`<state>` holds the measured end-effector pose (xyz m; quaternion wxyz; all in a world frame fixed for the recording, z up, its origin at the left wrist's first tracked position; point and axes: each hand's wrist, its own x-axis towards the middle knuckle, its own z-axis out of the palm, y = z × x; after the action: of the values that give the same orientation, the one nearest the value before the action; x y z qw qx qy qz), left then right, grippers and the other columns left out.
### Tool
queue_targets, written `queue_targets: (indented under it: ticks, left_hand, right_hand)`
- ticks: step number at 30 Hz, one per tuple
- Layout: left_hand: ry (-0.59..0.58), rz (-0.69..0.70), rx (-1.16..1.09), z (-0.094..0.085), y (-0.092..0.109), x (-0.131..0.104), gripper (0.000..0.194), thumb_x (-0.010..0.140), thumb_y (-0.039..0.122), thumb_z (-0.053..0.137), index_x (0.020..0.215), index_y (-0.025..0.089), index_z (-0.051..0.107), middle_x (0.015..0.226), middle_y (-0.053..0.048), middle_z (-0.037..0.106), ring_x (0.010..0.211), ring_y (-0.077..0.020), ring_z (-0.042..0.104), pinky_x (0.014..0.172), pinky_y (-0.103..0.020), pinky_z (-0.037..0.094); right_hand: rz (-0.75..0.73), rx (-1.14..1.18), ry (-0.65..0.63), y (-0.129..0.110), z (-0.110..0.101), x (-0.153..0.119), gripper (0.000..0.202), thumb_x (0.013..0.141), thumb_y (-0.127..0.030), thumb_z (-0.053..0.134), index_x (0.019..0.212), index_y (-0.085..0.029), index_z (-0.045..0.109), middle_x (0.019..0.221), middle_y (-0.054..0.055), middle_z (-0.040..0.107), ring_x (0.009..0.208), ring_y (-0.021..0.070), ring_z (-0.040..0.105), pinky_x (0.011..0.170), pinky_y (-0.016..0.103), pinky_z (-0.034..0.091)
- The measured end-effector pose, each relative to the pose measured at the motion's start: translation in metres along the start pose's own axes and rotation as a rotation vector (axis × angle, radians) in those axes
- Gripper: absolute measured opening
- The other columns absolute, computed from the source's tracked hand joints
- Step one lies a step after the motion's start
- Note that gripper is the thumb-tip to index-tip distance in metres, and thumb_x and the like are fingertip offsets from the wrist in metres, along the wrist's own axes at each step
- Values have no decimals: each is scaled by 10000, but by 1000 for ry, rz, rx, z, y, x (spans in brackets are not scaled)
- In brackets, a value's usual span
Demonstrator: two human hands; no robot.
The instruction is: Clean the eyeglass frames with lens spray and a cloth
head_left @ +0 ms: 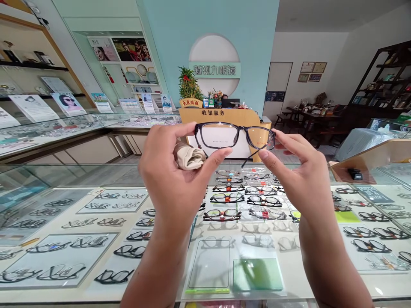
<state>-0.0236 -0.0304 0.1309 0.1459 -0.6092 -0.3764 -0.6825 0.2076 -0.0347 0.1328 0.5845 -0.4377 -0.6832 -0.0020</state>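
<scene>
A pair of dark-rimmed eyeglasses [239, 127] is held up level in front of me, above a glass display counter. My left hand [173, 171] grips the left end of the frame between fingers and thumb. A crumpled beige cloth [189, 156] is tucked in that same palm. The right end of the frame is pinched by my right hand [300, 167], its thumb at the lower rim. One temple arm hangs folded behind the lenses. Small printing shows on the lenses.
Under my hands, the glass counter [167, 288] holds rows of eyeglasses [227, 197], a framed clear panel [209, 264] and a green card [257, 273]. Further back stand a wooden cashier desk [231, 115], a potted plant [189, 85] and, at left, another display counter [105, 149].
</scene>
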Motion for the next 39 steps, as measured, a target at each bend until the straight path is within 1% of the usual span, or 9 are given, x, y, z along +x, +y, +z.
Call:
queue_targets:
  ticks: [3,10,14,17,23,28,33,36,39]
  left_hand:
    - [5,2,-16,-1,0,0,505,789,508,1033,1192,353,770,1154,-46,755,1118,-328,759,750,-481,659]
    - [29,35,-24,-2,1,1,520,786,485,1033,1234,379,792,1156,-39,758,1170,-364,750,780,-528,655]
    - [39,67,-19,-2,0,0,521,804,508,1018,1261,409,790,1169,-34,753,1185,-375,735,861,-578,656]
    - [35,68,-26,-1,-1,0,521,817,519,1007,1277,425,783,1189,-29,753,1177,-370,737,892,-589,663]
    - [31,25,-28,-2,1,0,530,793,521,1016,1245,367,784,1191,-48,760,1196,-392,753,844,-570,684]
    - [22,-33,-3,-4,4,1,523,787,572,1002,1215,376,776,1206,-55,759,1176,-399,769,768,-557,690]
    - [34,-11,11,-4,4,1,527,783,569,1003,1223,383,779,1203,-51,763,1193,-402,763,789,-572,684]
    - [35,-19,12,-3,2,1,529,793,591,989,1229,380,776,1210,-42,769,1138,-385,779,833,-595,679]
    - [30,-45,-34,0,-1,2,525,801,598,978,1226,358,785,1205,-42,780,1033,-343,798,827,-587,671]
  right_hand:
    - [5,-1,-3,0,0,0,469,993,-557,787,1389,-308,834,1195,92,808,1105,296,741,967,483,620]
    - [22,19,-26,0,3,0,471,990,-533,788,1405,-313,829,1229,90,818,1119,291,743,995,491,613]
    - [28,18,-29,0,3,0,469,987,-525,786,1399,-308,834,1216,92,822,1116,291,743,989,488,615]
    - [23,12,-28,0,2,0,473,988,-533,781,1400,-306,835,1213,95,820,1112,291,741,984,481,615]
    - [13,8,-32,-1,2,0,466,998,-540,780,1398,-306,833,1219,90,819,1116,287,743,986,473,613]
    - [7,11,-29,-1,2,0,457,1001,-550,780,1391,-317,834,1232,92,821,1119,290,743,985,478,614]
    - [4,12,-23,-2,2,-1,445,1004,-545,780,1384,-319,834,1220,89,814,1115,286,738,989,475,615]
    - [2,26,-10,-3,3,-2,431,1004,-529,786,1380,-323,835,1208,89,807,1108,285,740,994,489,621]
    - [-31,34,78,-4,6,-3,436,992,-491,808,1397,-331,824,1222,92,782,1130,291,734,1003,512,626]
